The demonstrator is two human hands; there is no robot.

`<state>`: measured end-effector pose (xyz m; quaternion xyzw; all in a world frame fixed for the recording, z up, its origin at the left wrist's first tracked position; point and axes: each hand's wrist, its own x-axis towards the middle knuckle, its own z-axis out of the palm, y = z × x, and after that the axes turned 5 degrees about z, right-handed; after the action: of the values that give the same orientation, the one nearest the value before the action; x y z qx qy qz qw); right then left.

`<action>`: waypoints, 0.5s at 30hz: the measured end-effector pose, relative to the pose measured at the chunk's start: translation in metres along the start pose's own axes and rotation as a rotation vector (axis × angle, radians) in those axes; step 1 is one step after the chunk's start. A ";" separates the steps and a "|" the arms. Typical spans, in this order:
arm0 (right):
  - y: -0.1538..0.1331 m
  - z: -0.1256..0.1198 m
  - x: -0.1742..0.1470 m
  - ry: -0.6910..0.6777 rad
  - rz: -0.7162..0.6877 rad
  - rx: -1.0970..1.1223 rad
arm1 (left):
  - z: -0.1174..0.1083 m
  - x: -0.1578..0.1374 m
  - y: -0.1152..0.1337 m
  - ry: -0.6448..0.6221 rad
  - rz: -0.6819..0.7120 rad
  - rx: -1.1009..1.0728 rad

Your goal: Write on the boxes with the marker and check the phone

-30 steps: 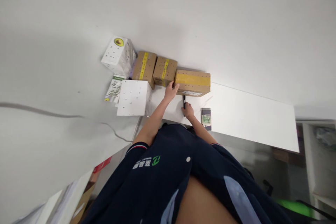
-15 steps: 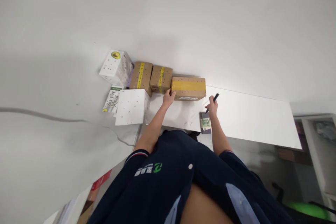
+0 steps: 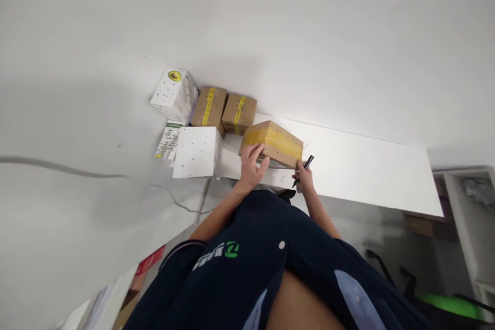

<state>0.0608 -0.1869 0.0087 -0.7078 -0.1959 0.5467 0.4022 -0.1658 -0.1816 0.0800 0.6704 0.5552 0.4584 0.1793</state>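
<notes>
A cardboard box [image 3: 284, 145] with wide yellow tape stands turned at an angle near the table's front edge. My left hand [image 3: 252, 169] grips its near left side, fingers on the taped face and thumb apart. At the box's right end, my right hand [image 3: 304, 178] is closed around a black marker pen [image 3: 309, 162], its tip pointing down to the left, while its fingers touch the box's corner. The notepad with a green-printed slip is mostly out of sight around the right hand.
Two smaller taped cartons [image 3: 209, 108] [image 3: 239, 113] stand against the wall. Left of them are a white box with an avocado picture [image 3: 175, 94], a plain white box [image 3: 196, 152] and a "Super Meal" packet [image 3: 168, 140]. The white table [image 3: 371, 170] extends right toward shelving [image 3: 462, 227].
The long carton has come away from the wall toward me and rotated. My left hand has shifted onto its near side; my right hand, still with the marker, has moved to its right end.
</notes>
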 end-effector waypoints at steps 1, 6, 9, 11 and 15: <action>0.003 0.007 -0.003 -0.016 0.041 0.058 | -0.004 0.002 0.010 -0.013 0.056 0.043; 0.005 0.060 -0.001 -0.138 0.106 0.004 | -0.001 0.003 0.029 -0.128 0.166 0.271; -0.005 0.078 0.005 -0.150 0.076 -0.034 | 0.010 -0.005 0.020 -0.257 0.168 0.308; -0.018 0.078 0.005 -0.113 0.006 -0.039 | 0.013 -0.008 0.012 -0.284 0.173 0.301; -0.057 0.067 -0.006 0.020 -0.248 -0.107 | 0.005 -0.001 -0.005 -0.108 0.167 0.207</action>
<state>0.0054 -0.1329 0.0522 -0.7040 -0.3068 0.4744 0.4303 -0.1646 -0.1797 0.0729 0.7530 0.5313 0.3751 0.1002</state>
